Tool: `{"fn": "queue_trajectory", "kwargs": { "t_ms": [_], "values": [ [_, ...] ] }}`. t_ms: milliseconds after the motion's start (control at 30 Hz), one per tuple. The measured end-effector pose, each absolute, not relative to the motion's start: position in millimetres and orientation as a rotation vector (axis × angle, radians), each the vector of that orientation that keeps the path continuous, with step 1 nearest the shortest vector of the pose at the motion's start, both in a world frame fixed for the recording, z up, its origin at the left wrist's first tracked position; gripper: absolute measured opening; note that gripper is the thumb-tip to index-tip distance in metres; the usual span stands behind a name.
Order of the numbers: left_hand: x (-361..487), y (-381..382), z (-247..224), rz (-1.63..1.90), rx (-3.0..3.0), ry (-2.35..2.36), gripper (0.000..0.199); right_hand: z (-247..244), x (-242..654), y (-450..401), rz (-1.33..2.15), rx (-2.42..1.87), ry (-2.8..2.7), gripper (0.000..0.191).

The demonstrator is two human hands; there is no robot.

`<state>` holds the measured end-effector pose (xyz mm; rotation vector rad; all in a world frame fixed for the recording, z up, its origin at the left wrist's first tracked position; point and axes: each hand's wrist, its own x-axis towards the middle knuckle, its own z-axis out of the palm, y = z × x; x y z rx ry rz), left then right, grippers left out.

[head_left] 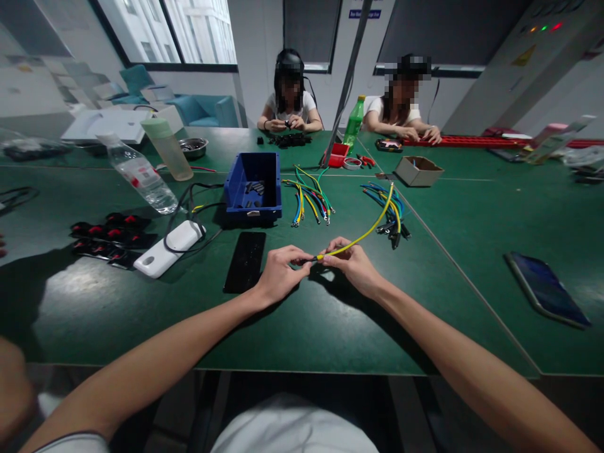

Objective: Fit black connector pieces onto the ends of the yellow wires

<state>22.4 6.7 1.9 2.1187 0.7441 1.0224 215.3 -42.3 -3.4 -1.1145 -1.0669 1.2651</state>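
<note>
My right hand [355, 264] pinches the near end of a yellow wire [372, 228] that arcs up and away to the right. My left hand [282, 272] meets it from the left, its fingertips closed on a small dark piece at the wire's tip [315, 257]. Both hands hover just above the green table [306, 321], in front of me. A black phone [245, 261] lies flat just left of my left hand.
A blue bin [253, 187] with dark parts, two bundles of coloured wires [309, 200] [389, 211], a white power bank [168, 247], red-black switches [111, 238], a water bottle [139, 174], a cardboard box [418, 170] and a phone [547, 288]. Two people sit across the table.
</note>
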Motion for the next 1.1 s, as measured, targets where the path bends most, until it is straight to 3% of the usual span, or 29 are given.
{"fn": "queue_trajectory", "kwargs": {
  "t_ms": [1100],
  "values": [
    [25.0, 8.3, -1.6, 1.043, 2.146, 0.793, 0.015, -4.3, 215.8, -37.9, 1.212, -1.165, -0.995, 0.032]
  ]
}}
